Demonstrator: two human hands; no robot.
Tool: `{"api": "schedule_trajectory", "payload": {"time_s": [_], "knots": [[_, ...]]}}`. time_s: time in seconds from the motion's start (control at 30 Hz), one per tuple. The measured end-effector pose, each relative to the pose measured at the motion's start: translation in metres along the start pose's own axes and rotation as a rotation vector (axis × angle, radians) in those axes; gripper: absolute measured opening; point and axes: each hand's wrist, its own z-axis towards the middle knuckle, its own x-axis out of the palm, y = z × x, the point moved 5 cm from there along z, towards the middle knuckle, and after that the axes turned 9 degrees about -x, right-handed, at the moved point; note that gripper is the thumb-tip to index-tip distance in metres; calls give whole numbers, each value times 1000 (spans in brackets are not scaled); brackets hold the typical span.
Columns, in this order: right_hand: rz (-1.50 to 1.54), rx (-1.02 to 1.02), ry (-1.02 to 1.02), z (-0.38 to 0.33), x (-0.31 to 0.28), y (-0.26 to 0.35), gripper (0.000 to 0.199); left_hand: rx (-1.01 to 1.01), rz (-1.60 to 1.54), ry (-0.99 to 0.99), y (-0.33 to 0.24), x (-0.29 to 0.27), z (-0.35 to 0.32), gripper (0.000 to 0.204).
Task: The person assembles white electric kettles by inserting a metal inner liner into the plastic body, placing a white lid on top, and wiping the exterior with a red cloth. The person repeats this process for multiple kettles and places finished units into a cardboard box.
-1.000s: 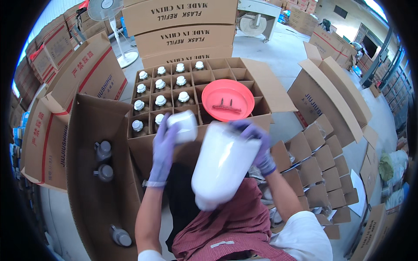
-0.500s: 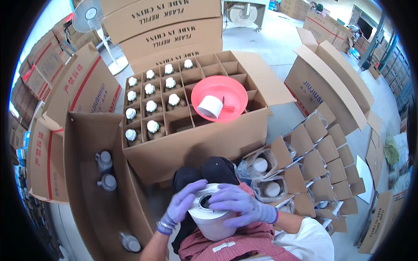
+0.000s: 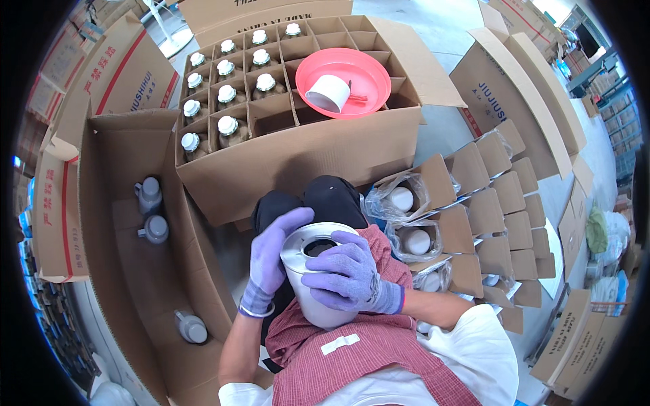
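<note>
On my lap stands a white flask body (image 3: 318, 301), with a round dark hole in the middle of its top. My left hand (image 3: 272, 260), in a purple glove, is pressed along its left side, fingers reaching past the far rim. Over the right side of the top bends my right hand (image 3: 347, 274), also gloved, its fingertips lying just by the hole. Between them, both hands hold the flask body slightly tilted. Whatever lies inside the hole is too dark to make out.
Ahead is a divided carton (image 3: 298, 162) of bottles with white caps (image 3: 228, 125). A pink basin (image 3: 376, 76) on it holds a white cup (image 3: 328, 93). The long carton (image 3: 128, 271) at left contains grey-white lids with handles (image 3: 192, 329). Small open boxes (image 3: 467, 223) stand at right.
The view has shifted, so the scene sits higher in it. My right fingers have come farther over the flask's top, beside the hole. My left hand has slid from the rim to the side.
</note>
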Motion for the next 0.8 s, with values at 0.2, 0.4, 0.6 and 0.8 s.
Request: {"api": "schedule_trajectory", "payload": {"time_s": [0.2,0.4,0.6,0.8], "knots": [[208,203,-21,-35,-19,-43,31,-21,65,76,2,10,9,54],[425,469,56,-29,-44,-80,23,117,83,-158,-18,-25,-15,43],[242,900,-46,-82,-72,-129,34,81,-451,-16,-12,-75,-56,47],[121,573,240,-57,-58,-119,47,-53,-58,46,-21,-51,-50,54]]}}
